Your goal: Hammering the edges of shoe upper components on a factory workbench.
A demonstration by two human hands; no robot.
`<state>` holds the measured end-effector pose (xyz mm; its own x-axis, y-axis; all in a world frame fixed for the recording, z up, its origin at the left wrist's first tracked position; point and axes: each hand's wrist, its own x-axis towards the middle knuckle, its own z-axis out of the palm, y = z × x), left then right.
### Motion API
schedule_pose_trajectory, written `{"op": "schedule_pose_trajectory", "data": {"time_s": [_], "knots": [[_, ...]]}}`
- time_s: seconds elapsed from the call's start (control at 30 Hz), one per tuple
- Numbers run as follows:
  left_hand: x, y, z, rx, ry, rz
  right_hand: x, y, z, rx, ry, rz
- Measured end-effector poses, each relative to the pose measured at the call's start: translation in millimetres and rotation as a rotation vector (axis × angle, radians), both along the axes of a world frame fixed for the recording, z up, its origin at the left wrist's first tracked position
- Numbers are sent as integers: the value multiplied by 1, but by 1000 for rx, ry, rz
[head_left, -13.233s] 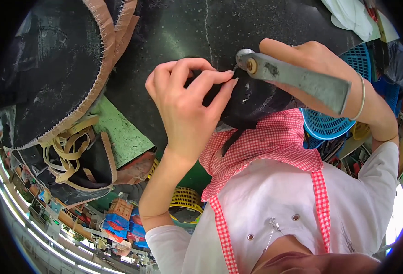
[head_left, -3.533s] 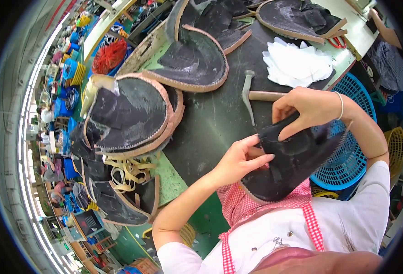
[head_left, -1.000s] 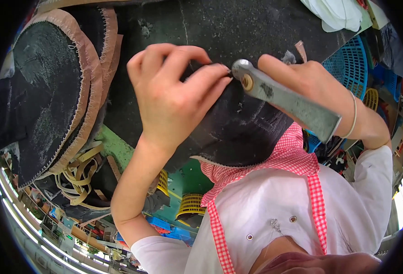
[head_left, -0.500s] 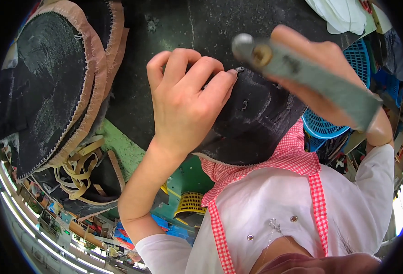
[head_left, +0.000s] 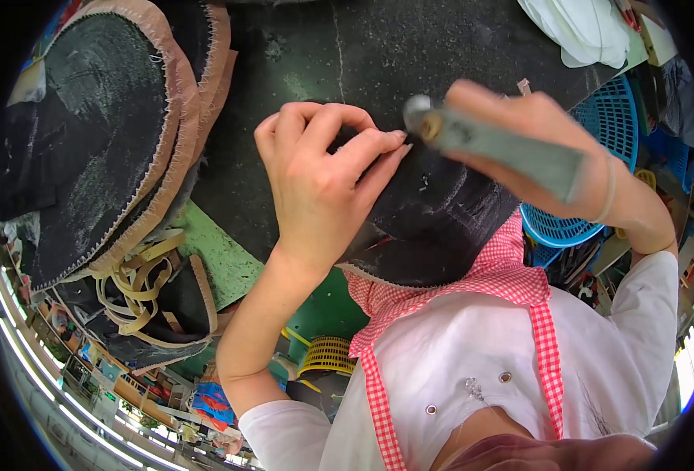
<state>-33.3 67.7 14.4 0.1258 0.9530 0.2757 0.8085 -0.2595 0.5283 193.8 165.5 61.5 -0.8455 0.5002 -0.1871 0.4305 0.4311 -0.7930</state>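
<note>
Black workpiece [head_left: 433, 216], one, tan-edged: lying at the near edge of the dark tabletop [head_left: 284, 43], partly beneath the hands, its lower edge resting against the red-and-white checked apron [head_left: 472, 271]. White scuff marks are showing on its surface.

Left hand [head_left: 323, 173], bare: bending its fingers over the workpiece's upper edge, thumb and forefinger tips nearly meeting there; whether they are pinching material cannot be told.

Right hand [head_left: 520, 141], bare, blurred: closing round the handle of a hammer, wearing a pale band [head_left: 609, 192] at the wrist.

Hammer [head_left: 512, 153], one, grey metal head: hanging just beside the left fingertips, its round face nearest them; whether it is touching the workpiece cannot be told. The handle is mostly hiding beneath the head.

Stacked black pieces [head_left: 107, 125], tan zigzag-stitched edging: lying at the left, overlapping.

Tan strips [head_left: 136, 292], looped: resting on a further dark piece [head_left: 182, 294] below the stack, beside a light green surface [head_left: 219, 255].

White sheets [head_left: 578, 31], layered: lying at the upper right.

Blue basket [head_left: 559, 225], openwork: standing at the right, the right forearm partly covering it.

Yellow basket [head_left: 327, 355], openwork: standing below the tabletop, right of the left forearm.
</note>
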Motion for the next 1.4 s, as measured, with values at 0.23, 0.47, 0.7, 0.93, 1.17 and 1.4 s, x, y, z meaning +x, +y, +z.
{"op": "schedule_pose_trajectory", "data": {"time_s": [0.23,0.47,0.7,0.93,1.17,1.4], "knots": [[-5,2,0,5,35,-10,-2,0,9,160,-183,181],[1,-6,-3,-85,-103,52,-3,8,0,107,22,104],[8,-6,5,-78,-79,48,-4,9,6,189,-135,150],[6,-4,8,-22,4,83,-9,4,17,148,-218,173],[9,-18,3,-157,-110,150,4,8,-5,84,-95,172],[19,-21,6,-21,26,135,-8,4,17,178,67,86]]}}
